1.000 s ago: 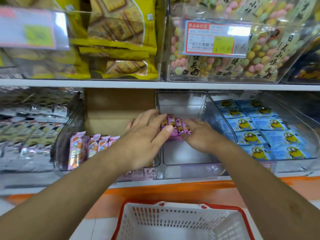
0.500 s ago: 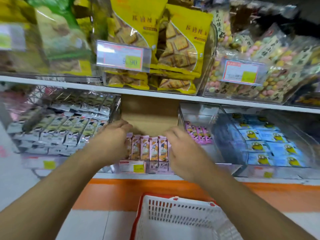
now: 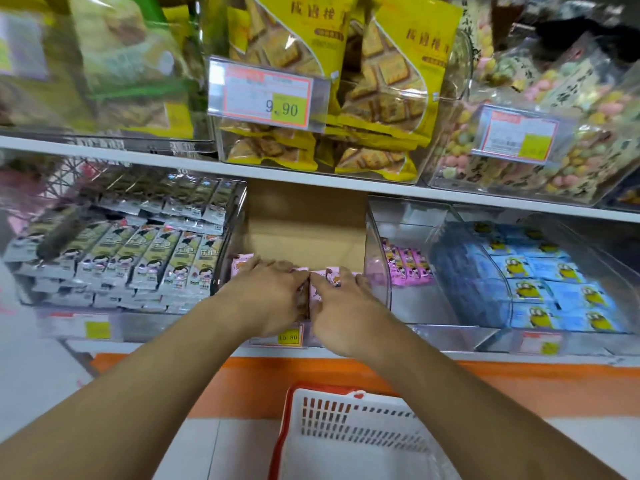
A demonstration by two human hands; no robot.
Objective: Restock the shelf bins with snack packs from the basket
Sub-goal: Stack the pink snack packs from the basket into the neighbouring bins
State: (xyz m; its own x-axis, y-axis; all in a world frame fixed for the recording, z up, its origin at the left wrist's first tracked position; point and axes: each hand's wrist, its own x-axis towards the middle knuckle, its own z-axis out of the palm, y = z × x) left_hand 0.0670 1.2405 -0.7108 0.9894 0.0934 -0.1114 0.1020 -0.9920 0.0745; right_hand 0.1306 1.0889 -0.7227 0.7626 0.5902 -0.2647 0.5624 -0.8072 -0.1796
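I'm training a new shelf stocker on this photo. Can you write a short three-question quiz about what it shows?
1. True or false: both hands are on the light pink packs in the middle bin.
2. Which packs fill the bin at far right? A) blue packs B) yellow cracker bags C) grey-green packs
3. What price shows on the tag above the hands?

Key: 1 true: left hand, right hand. 2 A. 3 9.90.
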